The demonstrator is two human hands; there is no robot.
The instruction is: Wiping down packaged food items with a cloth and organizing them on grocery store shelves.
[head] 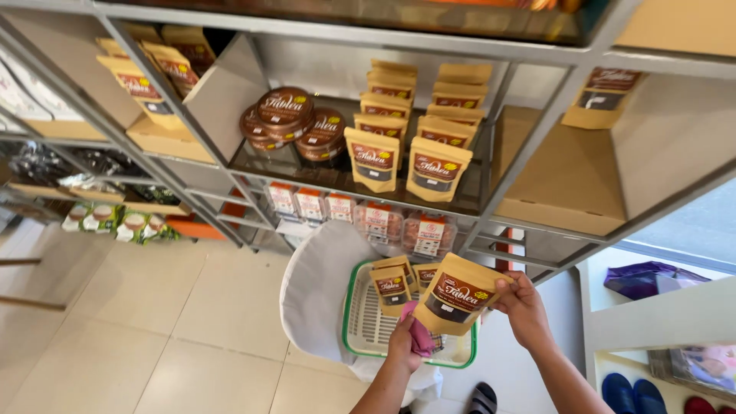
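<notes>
Holding a brown pouch [458, 300] above the basket [360, 326], we pinch its top corner with our right hand [523, 305], while our left hand [404, 343] is closed on a pink cloth [419, 336] under it. That corner grip looks thin, so hard wiping could knock the pouch into the basket.

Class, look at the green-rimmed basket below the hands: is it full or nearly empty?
Nearly empty. The basket shows mostly bare slatted bottom, with only a few kraft pouches standing at its far end.
</notes>
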